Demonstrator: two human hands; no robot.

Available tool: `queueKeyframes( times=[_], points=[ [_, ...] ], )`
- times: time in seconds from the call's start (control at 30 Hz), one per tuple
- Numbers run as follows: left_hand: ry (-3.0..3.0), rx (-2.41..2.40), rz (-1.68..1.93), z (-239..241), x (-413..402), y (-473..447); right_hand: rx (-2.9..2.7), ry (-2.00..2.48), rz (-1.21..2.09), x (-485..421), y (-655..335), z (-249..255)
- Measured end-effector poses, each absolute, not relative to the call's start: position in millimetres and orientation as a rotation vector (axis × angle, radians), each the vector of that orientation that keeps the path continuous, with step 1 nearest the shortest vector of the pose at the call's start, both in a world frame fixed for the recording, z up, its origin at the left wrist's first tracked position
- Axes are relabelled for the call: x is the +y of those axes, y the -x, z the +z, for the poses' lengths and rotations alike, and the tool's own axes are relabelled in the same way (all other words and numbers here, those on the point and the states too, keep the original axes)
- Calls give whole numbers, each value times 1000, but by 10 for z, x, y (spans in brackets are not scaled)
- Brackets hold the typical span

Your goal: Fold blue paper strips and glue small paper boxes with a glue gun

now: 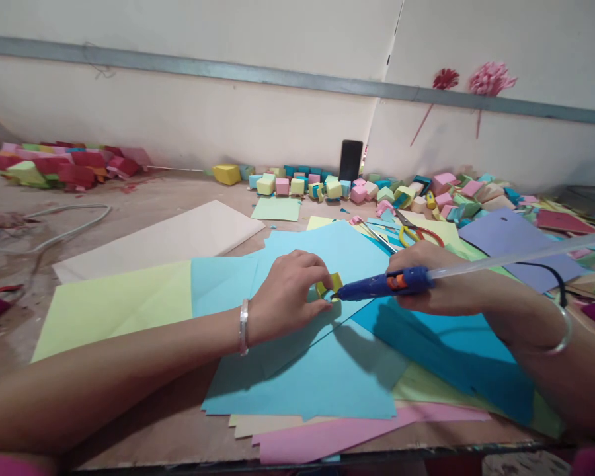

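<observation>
My left hand (290, 294) pinches a small yellow folded-paper piece (335, 283) between thumb and fingers, over a stack of light blue paper (297, 383). My right hand (416, 264) is wrapped round a blue glue gun (377, 284). A long, whitish glue stick (515, 256) sticks out of its rear. The gun's dark nozzle points left and sits at the yellow piece; whether glue is coming out I cannot tell. Just beyond my right hand lie scissors (419, 231) with yellow and orange handles.
Small folded-paper boxes (307, 188) line the wall, with a red and pink heap (69, 165) at far left. A phone (351, 160) stands upright among them. Darker blue (456, 357), yellow-green (119, 311) and purple sheets (515, 244) surround the stack. Paper flowers (490, 79) hang on the wall rail.
</observation>
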State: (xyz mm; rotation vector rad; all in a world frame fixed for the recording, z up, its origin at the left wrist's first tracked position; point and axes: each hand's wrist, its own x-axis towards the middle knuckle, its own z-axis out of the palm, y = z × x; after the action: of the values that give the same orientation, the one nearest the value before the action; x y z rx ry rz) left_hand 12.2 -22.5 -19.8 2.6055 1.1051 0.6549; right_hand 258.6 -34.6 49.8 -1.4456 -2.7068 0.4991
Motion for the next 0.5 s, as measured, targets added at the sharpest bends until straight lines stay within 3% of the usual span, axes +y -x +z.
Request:
queueKeyframes(
  times=[0.5],
  points=[
    [-2628,1134,644,-190,-221,-131,-2694,1413,448,-360,-2613,524]
  ],
)
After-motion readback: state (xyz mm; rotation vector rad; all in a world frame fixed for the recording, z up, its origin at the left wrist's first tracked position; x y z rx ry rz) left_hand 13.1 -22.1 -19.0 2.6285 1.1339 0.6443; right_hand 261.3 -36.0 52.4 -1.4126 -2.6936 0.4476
